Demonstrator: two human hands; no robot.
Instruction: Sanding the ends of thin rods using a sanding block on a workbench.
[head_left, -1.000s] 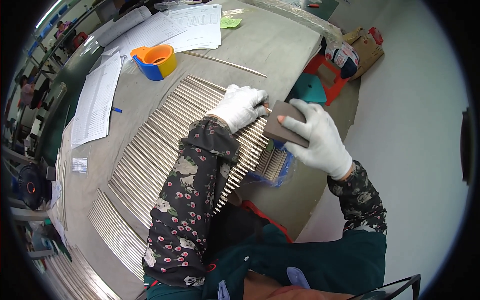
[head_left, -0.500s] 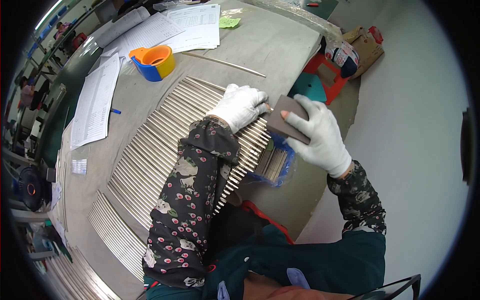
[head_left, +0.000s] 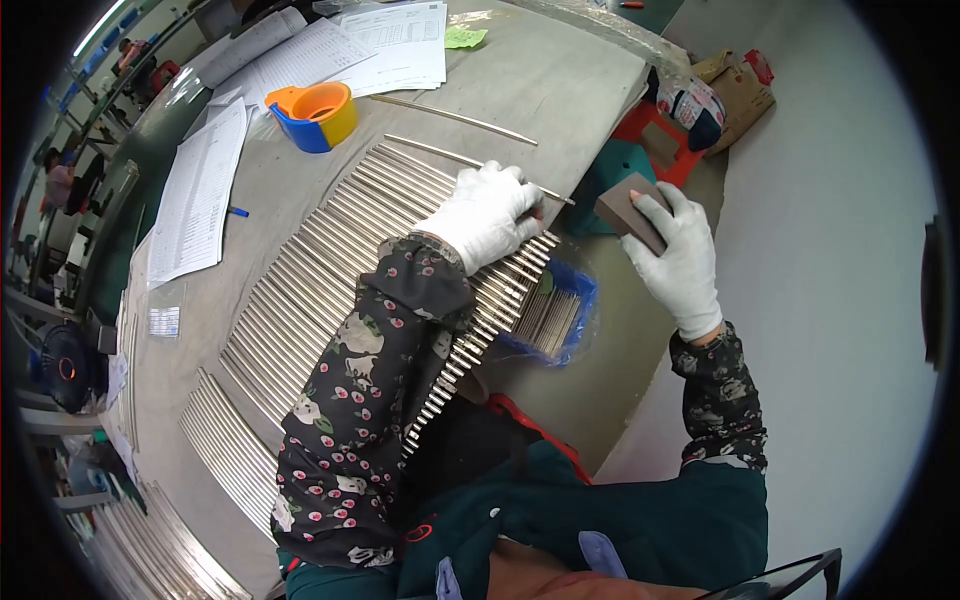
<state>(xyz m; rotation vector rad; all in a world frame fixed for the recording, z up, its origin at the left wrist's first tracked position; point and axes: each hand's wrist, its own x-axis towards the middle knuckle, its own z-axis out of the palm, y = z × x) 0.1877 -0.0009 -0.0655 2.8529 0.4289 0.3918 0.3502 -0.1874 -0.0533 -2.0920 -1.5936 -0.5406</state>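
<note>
My left hand (head_left: 485,218), in a white glove with bare fingertips, rests on a row of slim silvery metal rods (head_left: 310,290). Its fingers curl down near the rods' right ends; whatever they grip is hidden beneath them. One metal rod (head_left: 415,146) lies apart just beyond the row, its right end sticking out past the table edge. Off to the right, above the floor, my gloved right hand (head_left: 683,262) grips a brown rectangular sanding block (head_left: 630,212) between thumb and fingers. The block is clear of the rods.
Below the table edge stands a blue plastic-lined bin (head_left: 575,325) holding short metal pieces. A tape dispenser (head_left: 318,115), paper sheets (head_left: 198,195) and a single rod (head_left: 455,118) lie farther back. Another rod bundle (head_left: 230,440) is at left. A teal stool (head_left: 610,180) stands beyond the corner.
My right hand has drawn the block up and right, away from the rod ends. A rod near my left hand now lies farther from the row, toward the far side.
</note>
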